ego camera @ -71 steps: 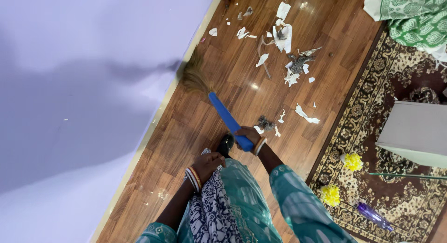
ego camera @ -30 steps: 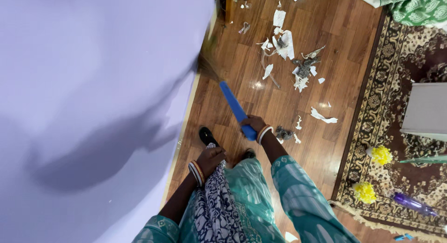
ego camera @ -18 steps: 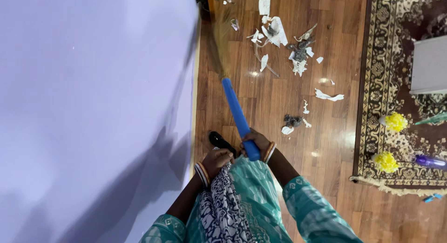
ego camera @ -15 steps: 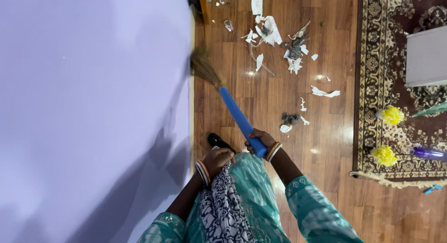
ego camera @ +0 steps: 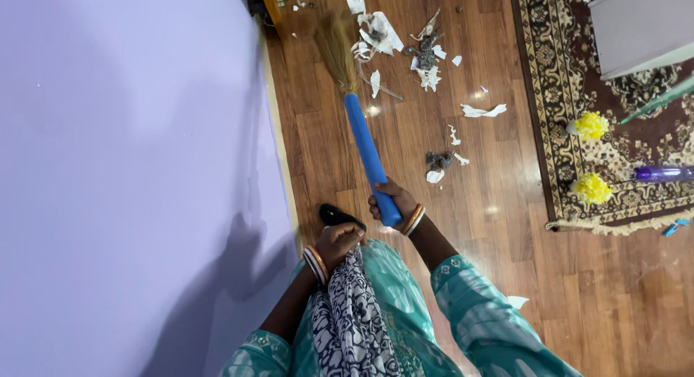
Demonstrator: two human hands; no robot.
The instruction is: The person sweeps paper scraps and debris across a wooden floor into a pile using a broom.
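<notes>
My right hand [ego camera: 394, 199] grips the blue handle of a broom [ego camera: 367, 149], whose straw-coloured bristles [ego camera: 335, 48] rest on the wooden floor [ego camera: 499, 232] close to a lilac wall [ego camera: 130, 167]. The bristles touch the edge of a heap of torn white paper and grey dust [ego camera: 405, 44]. My left hand [ego camera: 338, 241] is closed on a bunch of black-and-white patterned cloth [ego camera: 350, 312] held against my teal dress. A dark shoe [ego camera: 338, 216] shows just beyond that hand.
More paper scraps [ego camera: 483, 111] and a grey dust clump [ego camera: 438, 161] lie on the floor. A patterned brown rug [ego camera: 578, 88] lies at right, carrying a white box [ego camera: 640, 26], two yellow flower heads [ego camera: 591, 125], and a purple bottle [ego camera: 661, 173].
The broom head has swung away from the wall and forward into the paper heap. The view has shifted, so the rug and litter sit higher and further right in frame. My left hand stays put.
</notes>
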